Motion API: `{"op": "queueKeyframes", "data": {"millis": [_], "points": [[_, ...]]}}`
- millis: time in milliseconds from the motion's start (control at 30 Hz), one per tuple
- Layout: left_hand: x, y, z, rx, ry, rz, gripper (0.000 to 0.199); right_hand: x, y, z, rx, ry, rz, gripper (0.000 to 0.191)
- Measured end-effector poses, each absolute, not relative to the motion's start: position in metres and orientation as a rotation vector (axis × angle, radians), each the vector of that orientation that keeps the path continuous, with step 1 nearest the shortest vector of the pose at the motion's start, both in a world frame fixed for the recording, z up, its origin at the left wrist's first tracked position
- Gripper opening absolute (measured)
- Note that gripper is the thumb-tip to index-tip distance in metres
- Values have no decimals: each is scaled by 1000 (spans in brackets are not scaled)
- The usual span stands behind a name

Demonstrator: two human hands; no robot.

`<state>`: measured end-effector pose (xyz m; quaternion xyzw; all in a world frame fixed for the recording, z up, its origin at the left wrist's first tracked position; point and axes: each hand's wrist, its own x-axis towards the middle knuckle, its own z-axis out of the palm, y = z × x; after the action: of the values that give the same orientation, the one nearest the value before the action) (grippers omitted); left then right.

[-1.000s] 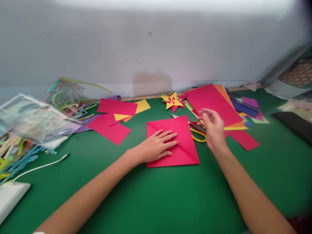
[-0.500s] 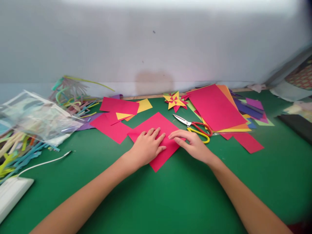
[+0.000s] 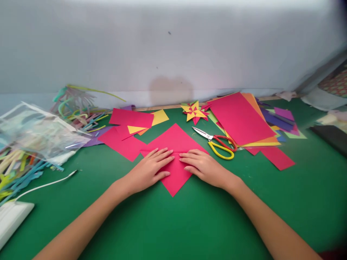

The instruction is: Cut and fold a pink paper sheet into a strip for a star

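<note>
A red square of paper point(image 3: 175, 139) lies with its corners pointing toward and away from me on the green table point(image 3: 173, 231), a crease line running across its middle. My left hand point(image 3: 151, 168) rests flat on its left part, fingers stretched along the crease. On its right part lies my right hand point(image 3: 204, 167), fingers extended toward the left hand, a small gap between the fingertips. Just behind the right hand are scissors point(image 3: 217, 141) with red and yellow handles, blades slightly apart or closed, I cannot tell.
Red rectangles point(image 3: 131, 117) and yellow pieces lie at the back left. A folded paper star point(image 3: 194, 112) stands near the wall beside a stack of sheets point(image 3: 241, 119). Plastic bags point(image 3: 40, 130), colourful strips and a white power bank point(image 3: 13, 220) are at left.
My left hand has moved left and slightly nearer me, my right hand has come down flat on the paper, and the paper's near corner sits slightly nearer me.
</note>
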<state>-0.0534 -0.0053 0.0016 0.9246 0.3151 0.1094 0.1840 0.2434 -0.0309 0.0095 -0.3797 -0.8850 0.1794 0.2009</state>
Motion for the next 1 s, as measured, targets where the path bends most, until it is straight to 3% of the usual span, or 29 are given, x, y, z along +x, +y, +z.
{"op": "queueKeyframes", "data": {"millis": [167, 400, 600, 800, 1000], "points": [[-48, -15, -6, 2689, 878, 268, 78, 240, -32, 5, -1070, -2523, 396, 37], [-40, -27, 9, 2707, 866, 274, 81, 239, -32, 3, -1072, -2524, 430, 37], [-36, -47, 3, 2727, 869, 154, 101, 241, -31, 5, -1073, -2484, 488, 35], [-26, -48, 4, 2678, 1001, 174, 94, 245, -30, 18, -1055, -2376, 731, 31], [-44, -21, 18, 2594, 922, 277, 52, 252, -30, 25, -1126, -2348, 870, 38]]}}
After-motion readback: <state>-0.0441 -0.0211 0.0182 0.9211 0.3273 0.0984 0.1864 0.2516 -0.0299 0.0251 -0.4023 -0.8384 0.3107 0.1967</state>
